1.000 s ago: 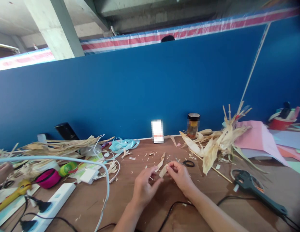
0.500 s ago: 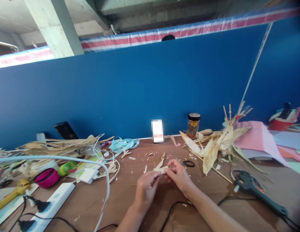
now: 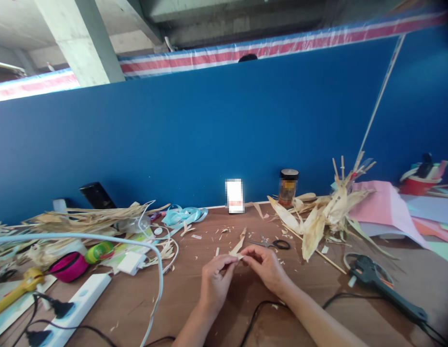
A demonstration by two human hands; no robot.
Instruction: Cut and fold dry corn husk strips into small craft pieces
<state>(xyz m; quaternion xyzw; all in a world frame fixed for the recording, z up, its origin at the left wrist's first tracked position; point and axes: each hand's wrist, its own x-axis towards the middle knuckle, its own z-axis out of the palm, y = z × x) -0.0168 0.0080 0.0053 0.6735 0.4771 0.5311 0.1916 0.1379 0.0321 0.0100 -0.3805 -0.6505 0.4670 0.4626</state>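
Between my fingertips is a small pale piece of dried corn husk [image 3: 240, 257], mostly covered by the fingers. My left hand [image 3: 217, 278] pinches its left end, and my right hand [image 3: 264, 266] pinches it from the right, the two sets of fingertips almost meeting. Just beyond them a longer strip of husk [image 3: 240, 242] lies on the brown table [image 3: 188, 299]. Scissors with black handles [image 3: 281, 244] rest past my right hand, blades toward the left. Small husk scraps are scattered around.
Right of my hands lie a glue gun [image 3: 381, 284] and a bundle of husks with sticks [image 3: 323, 217]. A lidded jar [image 3: 289, 188] and a phone-like upright object [image 3: 234, 196] stand by the blue partition [image 3: 209, 130]. At left are a power strip [image 3: 77, 311], blue ribbon [image 3: 186, 217] and cables.
My right hand has come lower and slightly closer to my left, its raised fingers now folded in. More of the scissors shows. The husk piece between the fingertips looks shorter and more covered.
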